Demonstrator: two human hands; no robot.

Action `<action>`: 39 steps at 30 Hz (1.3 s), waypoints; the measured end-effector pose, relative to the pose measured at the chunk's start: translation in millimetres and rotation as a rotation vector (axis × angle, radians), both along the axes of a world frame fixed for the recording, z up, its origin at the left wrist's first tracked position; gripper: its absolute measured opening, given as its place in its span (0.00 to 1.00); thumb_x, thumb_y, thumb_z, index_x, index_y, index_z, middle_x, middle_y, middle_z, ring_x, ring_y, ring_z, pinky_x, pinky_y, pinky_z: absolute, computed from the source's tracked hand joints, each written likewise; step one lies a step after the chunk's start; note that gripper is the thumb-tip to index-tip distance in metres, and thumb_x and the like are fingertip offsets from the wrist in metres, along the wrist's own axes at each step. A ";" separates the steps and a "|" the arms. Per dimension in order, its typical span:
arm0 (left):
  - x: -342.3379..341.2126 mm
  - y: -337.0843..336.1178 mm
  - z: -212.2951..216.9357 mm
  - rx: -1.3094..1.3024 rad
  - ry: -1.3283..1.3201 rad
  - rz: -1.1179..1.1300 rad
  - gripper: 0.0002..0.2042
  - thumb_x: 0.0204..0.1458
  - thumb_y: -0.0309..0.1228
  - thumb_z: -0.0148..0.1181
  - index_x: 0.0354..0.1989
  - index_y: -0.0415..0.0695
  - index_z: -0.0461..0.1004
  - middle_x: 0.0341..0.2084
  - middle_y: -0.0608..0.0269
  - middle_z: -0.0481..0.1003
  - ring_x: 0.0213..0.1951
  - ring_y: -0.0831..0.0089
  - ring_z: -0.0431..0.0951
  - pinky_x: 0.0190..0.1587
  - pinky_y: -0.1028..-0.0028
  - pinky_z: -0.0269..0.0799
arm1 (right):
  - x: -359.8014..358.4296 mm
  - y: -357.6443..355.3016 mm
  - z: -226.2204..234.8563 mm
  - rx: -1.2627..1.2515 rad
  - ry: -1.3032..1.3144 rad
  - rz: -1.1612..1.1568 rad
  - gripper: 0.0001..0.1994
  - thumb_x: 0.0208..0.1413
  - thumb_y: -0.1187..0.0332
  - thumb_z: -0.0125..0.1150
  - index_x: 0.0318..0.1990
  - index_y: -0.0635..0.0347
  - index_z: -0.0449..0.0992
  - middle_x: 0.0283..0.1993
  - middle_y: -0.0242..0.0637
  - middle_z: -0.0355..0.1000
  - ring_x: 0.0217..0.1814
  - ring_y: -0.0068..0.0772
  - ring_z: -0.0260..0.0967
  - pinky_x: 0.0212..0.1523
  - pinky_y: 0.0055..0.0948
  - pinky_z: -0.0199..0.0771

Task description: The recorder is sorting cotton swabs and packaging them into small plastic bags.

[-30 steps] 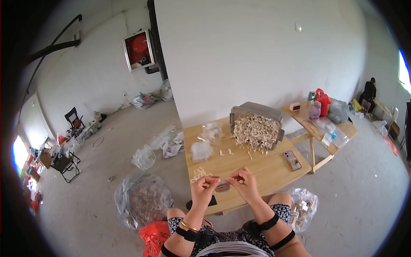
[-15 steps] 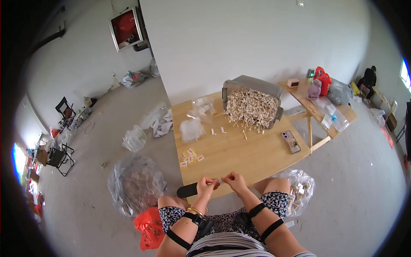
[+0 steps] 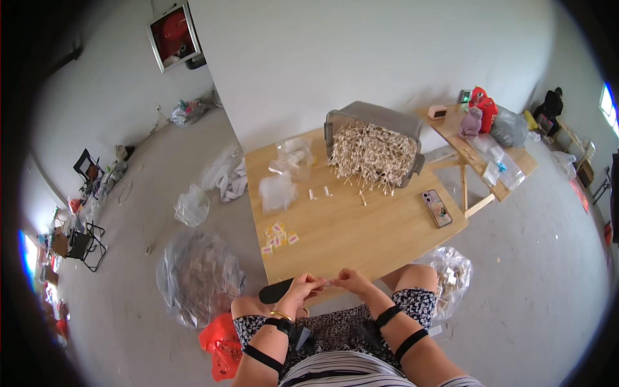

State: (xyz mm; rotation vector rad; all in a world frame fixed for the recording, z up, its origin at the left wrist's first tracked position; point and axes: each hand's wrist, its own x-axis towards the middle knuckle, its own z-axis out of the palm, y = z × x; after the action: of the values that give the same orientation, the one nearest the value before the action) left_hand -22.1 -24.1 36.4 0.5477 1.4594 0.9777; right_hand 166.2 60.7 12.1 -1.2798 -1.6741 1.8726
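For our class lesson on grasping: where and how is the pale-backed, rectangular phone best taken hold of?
Probably across the middle of the phone, pinching both long edges, the right hand coming from above: it lies flat on the light-brown wooden table, narrow across, with nothing against those edges.

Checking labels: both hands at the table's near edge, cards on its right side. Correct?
One error: the head view shows the cards on the left side of the table. The left hand and right hand are at its near edge.
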 end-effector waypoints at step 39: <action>25.2 -71.6 115.5 0.727 0.604 -0.034 0.18 0.59 0.45 0.61 0.44 0.44 0.68 0.31 0.64 0.74 0.31 0.76 0.74 0.31 0.73 0.71 | -0.7 -65.2 160.4 0.613 -0.026 0.003 0.15 0.60 0.58 0.61 0.42 0.61 0.77 0.39 0.41 0.75 0.44 0.33 0.70 0.48 0.35 0.69</action>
State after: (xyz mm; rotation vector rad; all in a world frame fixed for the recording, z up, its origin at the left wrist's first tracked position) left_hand 3.1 -95.6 151.9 1.4923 1.5717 1.3902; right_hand 165.4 -4.5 172.5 -1.0356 -2.0365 1.1872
